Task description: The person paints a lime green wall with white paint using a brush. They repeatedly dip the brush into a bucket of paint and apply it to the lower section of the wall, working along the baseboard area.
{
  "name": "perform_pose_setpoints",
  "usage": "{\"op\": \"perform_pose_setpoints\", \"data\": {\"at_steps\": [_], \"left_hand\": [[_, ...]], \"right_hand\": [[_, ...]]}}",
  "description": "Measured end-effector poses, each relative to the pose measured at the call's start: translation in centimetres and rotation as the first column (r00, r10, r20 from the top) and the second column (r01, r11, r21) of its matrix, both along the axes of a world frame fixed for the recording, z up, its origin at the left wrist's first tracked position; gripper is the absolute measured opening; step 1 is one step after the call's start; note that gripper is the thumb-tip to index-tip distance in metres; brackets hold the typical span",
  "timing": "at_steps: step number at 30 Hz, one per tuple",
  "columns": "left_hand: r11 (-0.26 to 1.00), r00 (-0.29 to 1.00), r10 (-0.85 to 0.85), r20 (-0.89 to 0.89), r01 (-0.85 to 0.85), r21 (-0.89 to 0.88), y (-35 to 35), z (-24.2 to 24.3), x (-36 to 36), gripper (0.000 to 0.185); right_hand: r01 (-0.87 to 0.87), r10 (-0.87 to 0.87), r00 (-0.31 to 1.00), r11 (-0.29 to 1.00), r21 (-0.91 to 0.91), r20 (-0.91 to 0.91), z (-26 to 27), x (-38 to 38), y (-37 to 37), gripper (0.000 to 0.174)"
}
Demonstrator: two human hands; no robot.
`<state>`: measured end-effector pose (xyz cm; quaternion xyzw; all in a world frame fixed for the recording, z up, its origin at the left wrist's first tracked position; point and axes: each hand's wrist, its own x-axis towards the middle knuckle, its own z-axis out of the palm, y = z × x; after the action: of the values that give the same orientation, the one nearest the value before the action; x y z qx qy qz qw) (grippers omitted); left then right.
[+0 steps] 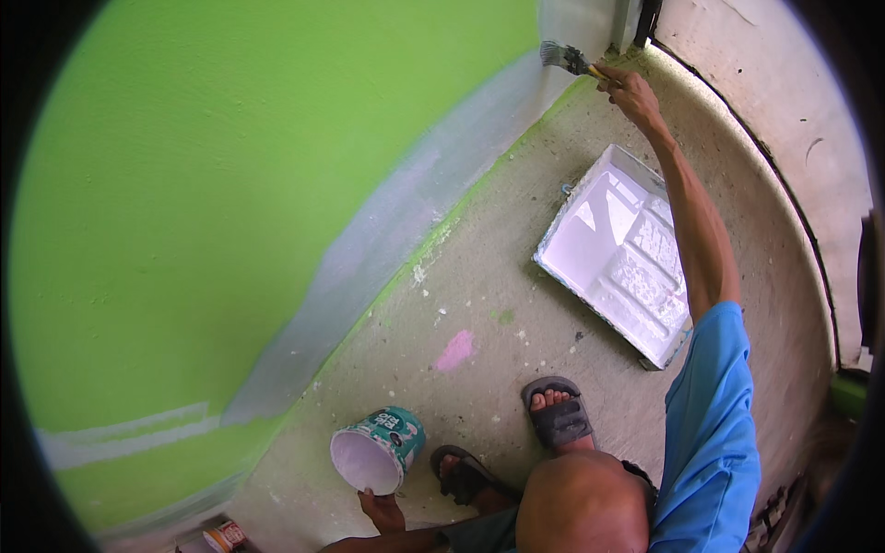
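Note:
My right hand, at the end of an outstretched arm, grips a paintbrush by its yellow handle. The bristles meet the lower wall near the corner, where a pale strip of paint runs along the base of the green wall. Low in the view, my left hand holds the rim of a teal plastic paint tub with the thumb. The tub is tilted, its mouth facing down-left in the picture, and whitish paint coats its inside. My left fingers are partly hidden behind it.
A paint tray with pale lilac paint lies on the concrete floor, partly under my right arm. My sandalled feet are between tub and tray. A small orange-and-white container stands at lower left. A white panel bounds the right side.

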<state>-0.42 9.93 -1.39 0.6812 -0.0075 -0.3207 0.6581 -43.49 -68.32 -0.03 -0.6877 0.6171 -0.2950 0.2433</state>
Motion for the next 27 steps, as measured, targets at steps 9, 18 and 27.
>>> {"op": "perform_pose_setpoints", "data": {"at_steps": [9,18,27], "left_hand": [[1.000,1.000,-0.022,0.003,0.022,-0.016,-0.2,-0.3,0.1,0.066],[1.000,1.000,-0.018,0.000,0.018,-0.006,0.0,-0.5,0.3,0.066],[1.000,1.000,-0.024,-0.002,0.024,-0.004,-0.2,-0.2,-0.1,0.069]], "right_hand": [[0.025,-0.006,0.995,0.980,-0.198,0.099,-1.6,5.5,4.4,0.049],[-0.345,0.345,0.937,0.939,0.004,-0.050,1.9,8.4,12.9,0.042],[0.007,-0.021,0.987,0.996,-0.086,-0.157,0.3,-4.1,-2.3,0.047]]}}
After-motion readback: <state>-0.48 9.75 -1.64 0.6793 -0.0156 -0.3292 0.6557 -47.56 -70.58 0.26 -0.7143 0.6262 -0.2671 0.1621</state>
